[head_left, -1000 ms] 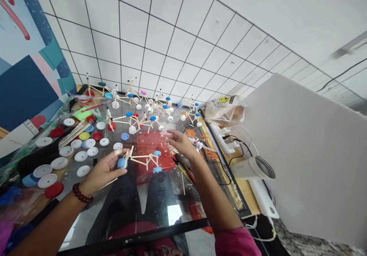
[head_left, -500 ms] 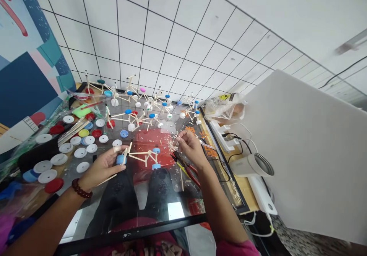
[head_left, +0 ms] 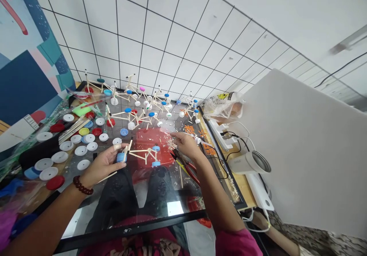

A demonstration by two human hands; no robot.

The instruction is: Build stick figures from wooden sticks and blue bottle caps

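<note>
My left hand is closed on a small tricycle model made of wooden sticks, gripping it near its light blue bottle-cap wheel. Two more blue caps sit at its far end. A loose stick pokes out below my left palm. Over a heap of small wood scraps reaches my right hand, index finger stretched out; its other fingers are partly hidden. Red-handled pliers lie under my right wrist. A small white bottle is beside the knuckles.
Several finished stick models stand along the tiled wall. White, red and blue caps crowd the left side, by a bundle of sticks. A power strip and white cup are right. Another person's arm shows lower right.
My right hand has moved a little up and left, stretching its index finger over the scraps. Another person's arm has come into view at the lower right. My left hand keeps its hold.
</note>
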